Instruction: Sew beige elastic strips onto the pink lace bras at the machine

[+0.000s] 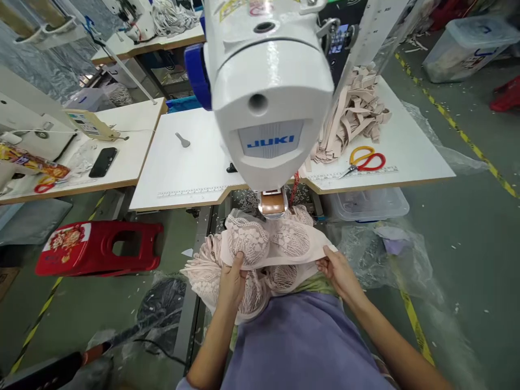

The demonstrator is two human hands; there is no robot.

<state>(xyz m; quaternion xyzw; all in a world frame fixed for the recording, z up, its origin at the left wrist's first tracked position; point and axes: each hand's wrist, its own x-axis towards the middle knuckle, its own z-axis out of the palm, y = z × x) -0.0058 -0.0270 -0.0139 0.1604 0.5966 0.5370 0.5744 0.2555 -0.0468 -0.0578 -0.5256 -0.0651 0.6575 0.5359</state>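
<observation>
Both hands clamp the lower band of a pale pink lace bra (268,245): the left hand (232,281) pinches the edge under one cup with fingers closed over the fabric, the right hand (338,271) grips the far end of the band with thumb on top. The garment is stretched flat between them, just below the sewing machine (268,92), with its upper edge near the presser foot (273,205). More lace pieces (203,276) are bunched in the lap beneath. The band looks taut, so uneven pull could, I judge, skew the seam line or pucker the lace. The loose pieces underneath could get caught up with the top one. Fingers sit near the needle area, a risk if the fabric feeds quickly. Scissors (365,160) and a heap of strap strips (353,116) lie on the table (414,162), well apart
</observation>
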